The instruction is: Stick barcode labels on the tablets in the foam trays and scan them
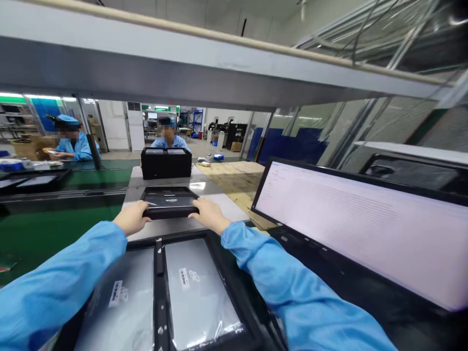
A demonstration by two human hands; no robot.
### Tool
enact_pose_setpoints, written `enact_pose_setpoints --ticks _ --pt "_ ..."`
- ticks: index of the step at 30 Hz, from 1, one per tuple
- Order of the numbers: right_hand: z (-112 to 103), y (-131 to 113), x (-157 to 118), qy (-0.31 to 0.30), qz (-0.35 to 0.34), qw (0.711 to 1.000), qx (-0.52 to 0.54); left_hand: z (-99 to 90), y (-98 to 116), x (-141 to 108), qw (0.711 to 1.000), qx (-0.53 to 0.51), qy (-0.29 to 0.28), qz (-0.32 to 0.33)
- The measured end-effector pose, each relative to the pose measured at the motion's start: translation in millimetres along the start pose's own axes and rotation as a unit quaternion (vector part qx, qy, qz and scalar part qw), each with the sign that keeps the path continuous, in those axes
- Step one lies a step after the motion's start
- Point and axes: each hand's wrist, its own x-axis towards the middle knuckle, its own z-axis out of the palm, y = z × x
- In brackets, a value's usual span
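Ahead of me, a black foam tray (170, 212) with a dark, labelled flat device in it is held at both ends. My left hand (132, 218) is closed on its left end, thumb toward me. Its right end is gripped by my right hand (209, 214). Beneath my forearms lies a larger-looking black tray (160, 273) with two compartments. In each sits a flat grey device in clear film, the left device (127, 292) and the right device (199, 292), both with barcode labels. Beyond the held tray stands a stack of black trays (166, 165).
A wide monitor (329, 219) with text stands at the right. Overhead runs a grey shelf (183, 68). To the left is a green work surface (66, 219) with another black tray (34, 180). One co-worker (170, 139) sits behind the stack, another (75, 144) at far left.
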Motion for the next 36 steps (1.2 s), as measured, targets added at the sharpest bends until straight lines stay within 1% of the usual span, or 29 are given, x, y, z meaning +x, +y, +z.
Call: enact_pose_setpoints --ticks 2,4,6,7,8,9,10,11,12,13,14,15,16,17,18,19,20,21,22,23,24,25,26,27,28,29,31,33,36 --pt "-16.5 -16.1 -46.1 0.051 -0.05 0.997 -0.011 -16.3 8.2 -57.4 0.999 0.019 0.032 0.021" --pt "-27.3 -29.2 -97.8 0.099 -0.105 0.989 -0.013 -21.3 18.1 -122.7 0.993 0.053 0.082 0.062" --pt "-32.3 -35.7 -150.1 0.121 -0.16 0.98 0.003 -13.7 31.4 -190.5 0.976 0.087 0.157 0.122" --pt "-32.5 -35.8 -174.4 0.117 -0.193 0.974 0.015 -6.1 38.9 -222.6 0.964 0.099 0.196 0.151" --pt "-31.1 -34.2 -196.2 0.101 -0.223 0.969 0.029 2.9 46.4 -251.6 0.953 0.107 0.214 0.184" --pt "-27.9 -31.0 -215.2 0.078 -0.247 0.965 0.044 12.0 53.0 -276.2 0.946 0.106 0.213 0.221" --pt "-22.9 -26.9 -231.2 0.053 -0.26 0.962 0.062 20.3 58.0 -295.3 0.944 0.096 0.189 0.252" --pt "-16.4 -22.6 -244.4 0.039 -0.261 0.961 0.084 27.1 60.4 -308.1 0.945 0.072 0.15 0.283" --pt "-8.4 -18.7 -255.6 0.045 -0.249 0.961 0.109 32.0 59.3 -314.3 0.944 0.035 0.109 0.309" --pt "0.5 -15.9 -265.4 0.074 -0.225 0.962 0.134 35.3 54.4 -314.0 0.941 -0.007 0.073 0.329" --pt "9.9 -14.9 -274.8 0.125 -0.195 0.96 0.155 37.3 45.4 -308.1 0.937 -0.044 0.045 0.344" --pt "19.2 -16.2 -284.5 0.189 -0.159 0.953 0.174 38.4 33.0 -297.5 0.932 -0.07 0.035 0.353" --pt "28.0 -20.1 -295.0 0.255 -0.122 0.939 0.193 39.2 17.8 -283.4 0.932 -0.079 0.035 0.353" --pt "36.2 -26.8 -306.2 0.311 -0.088 0.921 0.218 39.9 1.2 -267.2 0.937 -0.065 0.038 0.342" --pt "43.7 -36.1 -318.1 0.347 -0.056 0.901 0.255 40.8 -15.6 -249.9 0.947 -0.039 0.043 0.316" --pt "50.5 -47.9 -329.8 0.358 -0.031 0.882 0.305 41.9 -31.4 -232.2 0.96 -0.006 0.049 0.277" --pt "56.6 -61.5 -340.8 0.339 -0.012 0.866 0.368 43.1 -45.1 -215.0 0.972 0.031 0.045 0.227" --pt "62.2 -76.2 -350.0 0.287 0.004 0.852 0.438 44.0 -56.1 -198.6 0.981 0.063 0.032 0.179" --pt "67.1 -91.1 -356.9 0.202 0.019 0.833 0.515 44.4 -64.1 -183.4 0.986 0.093 0.013 0.14" --pt "71.3 -105.3 -361.1 0.094 0.036 0.798 0.595 43.7 -69.0 -169.6 0.986 0.118 -0.011 0.115" --pt "74.7 -117.8 -362.6 -0.019 0.056 0.742 0.667 41.5 -71.0 -157.6 0.984 0.139 -0.034 0.105" --pt "77.1 -128.1 -361.8 -0.119 0.076 0.675 0.724 37.6 -70.5 -147.4 0.98 0.156 -0.054 0.107" --pt "78.6 -135.8 -359.3 -0.19 0.095 0.612 0.762 31.9 -67.9 -139.4 0.976 0.17 -0.066 0.116" --pt "79.1 -141.0 -355.9 -0.232 0.109 0.564 0.785 24.7 -63.8 -133.7 0.972 0.181 -0.074 0.13" --pt "78.7 -144.0 -352.2 -0.248 0.117 0.536 0.798 16.3 -58.8 -130.7 0.967 0.192 -0.077 0.147" --pt "77.4 -145.4 -348.8 -0.243 0.12 0.525 0.807 7.5 -53.4 -130.6 0.962 0.204 -0.073 0.168" --pt "72.6 -145.5 -344.0 -0.194 0.128 0.518 0.823 -8.9 -42.6 -139.5 0.95 0.227 -0.053 0.209" --pt "65.8 -144.3 -341.9 -0.125 0.156 0.502 0.841 -19.3 -32.6 -159.9 0.941 0.236 -0.038 0.24" --pt "54.4 -137.8 -342.9 -0.018 0.234 0.471 0.85 -19.4 -16.3 -205.8 0.935 0.216 -0.024 0.279"
